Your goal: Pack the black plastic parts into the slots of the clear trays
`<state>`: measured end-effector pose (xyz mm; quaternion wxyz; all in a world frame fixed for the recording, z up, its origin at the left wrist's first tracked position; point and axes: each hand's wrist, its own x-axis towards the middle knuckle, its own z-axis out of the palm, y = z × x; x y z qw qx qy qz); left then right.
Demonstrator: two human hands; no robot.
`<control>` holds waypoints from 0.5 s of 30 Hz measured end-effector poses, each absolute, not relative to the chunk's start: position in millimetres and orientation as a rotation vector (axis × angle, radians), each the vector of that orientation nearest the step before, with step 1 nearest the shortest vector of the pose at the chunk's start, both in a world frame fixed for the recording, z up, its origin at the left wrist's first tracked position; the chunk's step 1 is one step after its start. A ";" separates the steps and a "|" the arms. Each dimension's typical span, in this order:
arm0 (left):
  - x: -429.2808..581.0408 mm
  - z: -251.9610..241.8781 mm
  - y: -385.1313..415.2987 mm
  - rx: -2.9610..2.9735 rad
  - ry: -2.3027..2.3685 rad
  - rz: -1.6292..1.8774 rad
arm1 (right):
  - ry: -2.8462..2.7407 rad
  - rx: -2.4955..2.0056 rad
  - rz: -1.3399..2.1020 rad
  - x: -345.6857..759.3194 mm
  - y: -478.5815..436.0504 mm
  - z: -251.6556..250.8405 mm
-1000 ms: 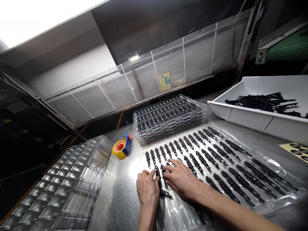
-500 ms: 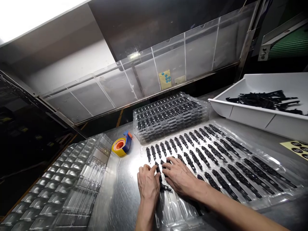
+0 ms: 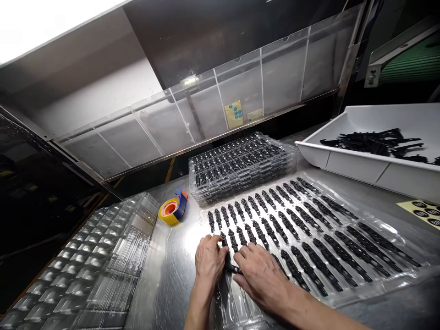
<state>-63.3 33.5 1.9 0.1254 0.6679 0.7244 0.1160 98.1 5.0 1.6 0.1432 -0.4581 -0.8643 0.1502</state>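
The right hand point(image 3: 258, 271) has shifted nearer the wearer. Left hand point(image 3: 208, 257) curls beside a crosswise black part point(image 3: 234, 269) on the clear tray point(image 3: 381, 287); right hand bends by its other end (grips unclear). Near-left slots point(image 3: 239, 306) are bare; most others look filled.

A metal bench point(image 3: 168, 279) bears trays point(image 3: 237, 305), tape point(image 3: 165, 217), a bin point(image 3: 360, 168).

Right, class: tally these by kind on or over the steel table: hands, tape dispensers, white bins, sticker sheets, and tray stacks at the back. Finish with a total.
Hands: 2, left hand and right hand
Tape dispenser: 1
White bin: 1
Sticker sheet: 1
Tray stack: 1
Total: 6
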 end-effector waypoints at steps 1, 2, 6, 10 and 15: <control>-63.8 1.4 34.5 1.938 2.102 0.340 | -2.494 -1.332 0.457 97.0 4.0 1.8; -64.1 0.8 35.5 1.928 2.095 0.342 | -2.500 -1.324 0.497 96.1 2.4 1.5; -66.1 0.5 38.4 1.888 2.059 0.376 | -2.349 -1.243 0.849 96.5 -7.5 -1.4; -76.1 6.7 34.8 1.854 1.978 0.494 | -2.015 -1.180 1.193 100.6 -9.1 4.5; -96.2 10.5 22.2 1.720 2.032 0.707 | -1.899 -1.282 1.205 81.1 14.6 10.8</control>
